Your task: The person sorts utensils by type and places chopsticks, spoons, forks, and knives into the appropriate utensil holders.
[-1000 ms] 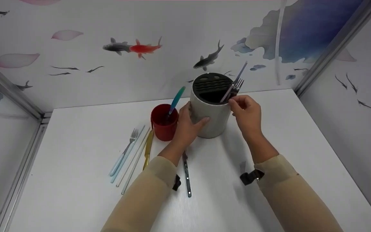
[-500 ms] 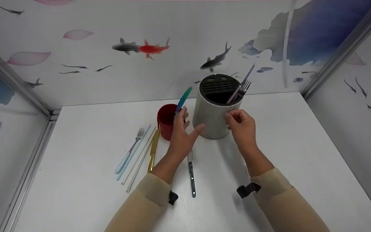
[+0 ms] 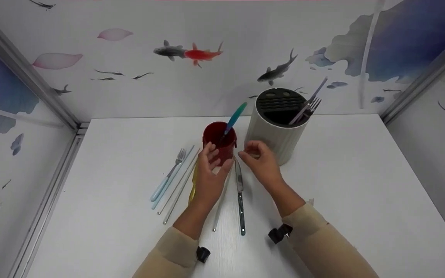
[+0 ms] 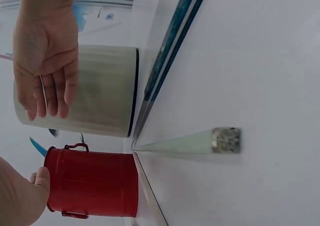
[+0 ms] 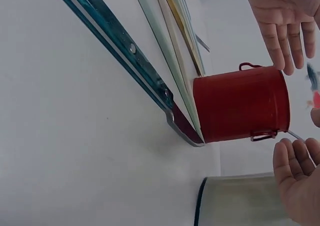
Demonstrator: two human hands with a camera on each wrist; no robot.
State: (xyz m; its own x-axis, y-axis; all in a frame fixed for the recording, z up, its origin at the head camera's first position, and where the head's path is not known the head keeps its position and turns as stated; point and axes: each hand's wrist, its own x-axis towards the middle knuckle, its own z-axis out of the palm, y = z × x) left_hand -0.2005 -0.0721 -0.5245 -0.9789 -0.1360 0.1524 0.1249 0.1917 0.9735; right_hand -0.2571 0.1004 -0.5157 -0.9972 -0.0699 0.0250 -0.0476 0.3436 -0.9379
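In the head view, my left hand [image 3: 210,175] is at the front of a red cup [image 3: 227,152], its fingers spread at the rim. A teal-handled utensil [image 3: 236,115] leans in the cup. My right hand [image 3: 263,168] hovers between the cup and a cream utensil holder [image 3: 270,135], fingers loosely bent and nothing in them. Inside the holder's black slotted top stand a fork [image 3: 313,105] and a lilac-handled utensil [image 3: 317,90]. The left wrist view shows my right palm [image 4: 47,63] in front of the holder.
A dark-handled knife [image 3: 241,208] and a pale chopstick [image 3: 220,208] lie before the cup. Left of it are a blue-handled fork [image 3: 166,179], a thin light-blue utensil [image 3: 172,179], two pale chopsticks [image 3: 180,187] and a gold knife [image 3: 193,189]. A wall stands behind.
Both hands have let go of the holder. The left hand has drawn to the front of the red cup, and the right has come down and leftward. The camera view has shifted left.
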